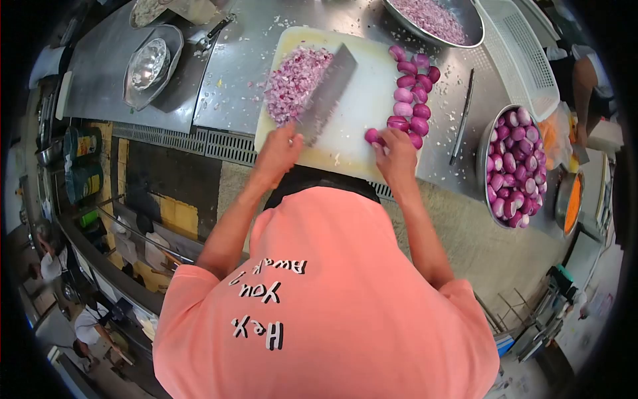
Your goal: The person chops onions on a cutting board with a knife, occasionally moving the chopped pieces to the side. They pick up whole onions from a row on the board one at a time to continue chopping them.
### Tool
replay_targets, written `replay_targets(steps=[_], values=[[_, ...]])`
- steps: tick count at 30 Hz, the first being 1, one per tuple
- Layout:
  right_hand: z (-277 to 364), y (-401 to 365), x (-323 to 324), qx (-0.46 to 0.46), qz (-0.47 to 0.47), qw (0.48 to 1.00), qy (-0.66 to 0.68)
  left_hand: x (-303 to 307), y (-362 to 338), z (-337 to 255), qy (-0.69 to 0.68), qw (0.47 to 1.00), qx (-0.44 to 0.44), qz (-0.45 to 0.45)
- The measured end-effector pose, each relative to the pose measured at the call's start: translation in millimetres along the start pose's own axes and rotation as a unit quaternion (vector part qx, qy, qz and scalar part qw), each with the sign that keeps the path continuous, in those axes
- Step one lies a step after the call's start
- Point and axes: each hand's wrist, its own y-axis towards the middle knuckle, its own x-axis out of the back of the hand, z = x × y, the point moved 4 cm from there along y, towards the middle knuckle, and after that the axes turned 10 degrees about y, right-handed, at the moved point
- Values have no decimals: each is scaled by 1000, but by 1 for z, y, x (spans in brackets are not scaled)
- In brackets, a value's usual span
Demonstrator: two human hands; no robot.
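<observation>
Pale white, yellow-edged, one cutting board (pixel 369 80) lies flat on the steel tabletop (pixel 232 73): no subject beyond that, just things.
</observation>
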Motion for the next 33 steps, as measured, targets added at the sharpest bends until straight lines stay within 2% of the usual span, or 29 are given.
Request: replay_targets(steps=[2,4,6,9,11,13,16,23,25,26,29,30,33], values=[[12,12,-19,58,-11,998,14,14,-5,-7,47,998,-32,-31],[20,31,-34,77,3,997,16,16,-8,-13,93,991,-66,-62],[27,48,-45,99,17,995,20,11,-13,-27,103,976,-146,-124],[34,62,-56,122,58,991,10,-14,10,-24,138,966,-180,-128],[34,67,-60,125,90,987,-36,-7,4,-29,118,970,-174,-120],[34,68,-57,123,100,986,-45,1,-12,-34,128,982,-116,-80],[39,72,-60,124,110,985,-51,-16,-3,-26,137,974,-149,-99],[36,71,-61,108,121,985,-59,-12,-6,-18,123,986,-101,-57],[36,69,-61,113,119,985,-58,-17,2,-34,128,975,-156,-95],[36,70,-59,124,112,984,-59,-17,4,-32,106,988,-107,-45],[34,70,-58,118,106,987,-36,-1,-17,-36,148,970,-167,-93],[35,73,-60,120,103,987,-31,-8,-15,-27,110,984,-125,-61],[33,65,-59,108,103,988,-32,-32,10,-20,125,982,-133,-54]])
